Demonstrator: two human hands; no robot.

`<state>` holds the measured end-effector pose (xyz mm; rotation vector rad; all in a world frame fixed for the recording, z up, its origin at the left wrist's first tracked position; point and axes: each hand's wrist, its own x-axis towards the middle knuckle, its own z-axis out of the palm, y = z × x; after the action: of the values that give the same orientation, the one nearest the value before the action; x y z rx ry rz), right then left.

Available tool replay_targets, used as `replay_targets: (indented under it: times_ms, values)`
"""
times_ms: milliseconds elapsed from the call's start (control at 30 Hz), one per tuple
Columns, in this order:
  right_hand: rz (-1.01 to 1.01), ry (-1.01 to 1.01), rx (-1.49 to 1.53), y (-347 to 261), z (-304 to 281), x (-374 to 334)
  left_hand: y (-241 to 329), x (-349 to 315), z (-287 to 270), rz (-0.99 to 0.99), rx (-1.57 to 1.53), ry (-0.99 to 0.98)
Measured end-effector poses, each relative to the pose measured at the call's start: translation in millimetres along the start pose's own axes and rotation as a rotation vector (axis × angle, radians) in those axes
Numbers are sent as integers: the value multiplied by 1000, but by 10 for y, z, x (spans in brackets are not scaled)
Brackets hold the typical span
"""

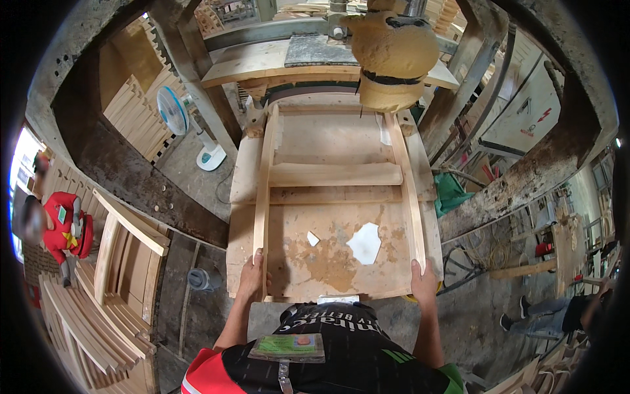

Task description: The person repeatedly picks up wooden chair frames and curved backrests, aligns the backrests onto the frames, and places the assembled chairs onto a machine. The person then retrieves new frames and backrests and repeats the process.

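A pale wooden frame (pixel 336 175) lies flat on a plywood work board (pixel 308 230) in front of me. It has two long side rails, a crossbar at mid-length and another piece at the far end. My left hand (pixel 251 279) is closed around the near end of the left rail (pixel 262 203). Around the near end of the right rail (pixel 412 197), my right hand (pixel 424 282) is closed too, its fingers partly hidden. Between the rails, a larger white scrap (pixel 365 244) and a small white scrap (pixel 313 238) rest on the glue-stained board.
Heavy metal posts (pixel 151 174) enclose the board, and a yellowish foam-like lump (pixel 394 56) hangs over its far right. A standing fan (pixel 174 111), a grey bucket (pixel 203 280) and stacked wood (pixel 98 328) are left. One person (pixel 62 226) works left; another (pixel 551 315) is right.
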<state>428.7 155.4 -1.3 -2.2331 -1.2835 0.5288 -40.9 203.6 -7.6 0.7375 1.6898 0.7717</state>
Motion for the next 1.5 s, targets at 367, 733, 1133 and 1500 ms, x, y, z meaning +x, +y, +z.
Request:
replay_targets:
  times_ms: [367, 733, 1133, 1500]
  values:
    - [1, 25, -2, -62, -42, -17, 22, -3, -31, -2, 2, -9]
    - [-3, 30, -37, -195, -124, -37, 178, -117, -38, -23, -53, -28]
    - [22, 12, -22, 35, 54, -2, -37, -7, -9, 28, -15, -43]
    - [110, -144, 118, 103, -12, 79, -79, -88, -65, -26, -171, -119]
